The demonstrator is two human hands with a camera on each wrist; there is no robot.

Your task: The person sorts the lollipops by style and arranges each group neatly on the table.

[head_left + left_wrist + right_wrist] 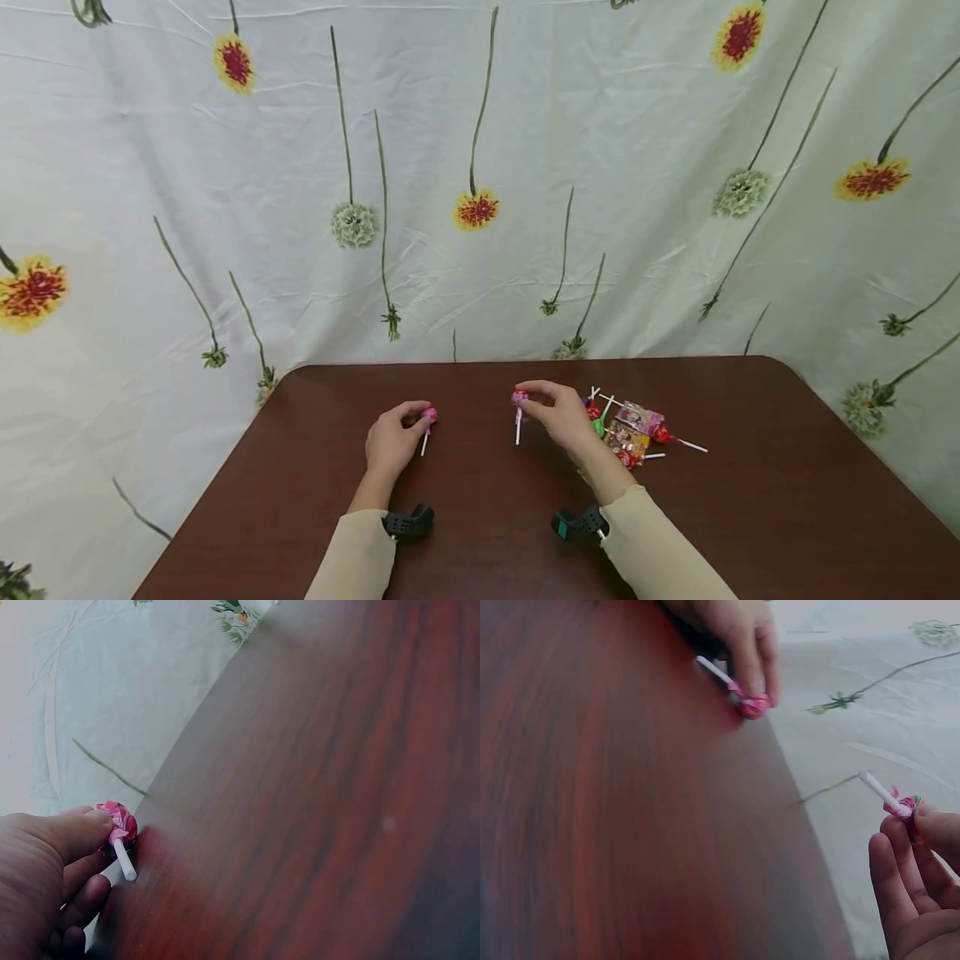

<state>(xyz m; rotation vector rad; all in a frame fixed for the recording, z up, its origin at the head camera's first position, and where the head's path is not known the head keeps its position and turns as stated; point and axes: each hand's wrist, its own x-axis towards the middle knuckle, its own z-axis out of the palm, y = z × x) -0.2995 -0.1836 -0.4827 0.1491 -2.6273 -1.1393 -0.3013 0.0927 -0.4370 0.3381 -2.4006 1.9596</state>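
Roughly parallel, two lollipops [429,414] [520,398], sticks [517,427] pointing nearward

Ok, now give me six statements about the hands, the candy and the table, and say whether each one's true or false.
1. The left hand pinches a pink lollipop. True.
2. The right hand is empty. False: it pinches a second lollipop.
3. The candy pile lies left of both hands. False: it lies on the right.
4. The sleeves are cream. True.
5. The table is white. False: it is dark brown; a pale flowered cloth hangs behind it.
6. A black band shows near each wrist. True.
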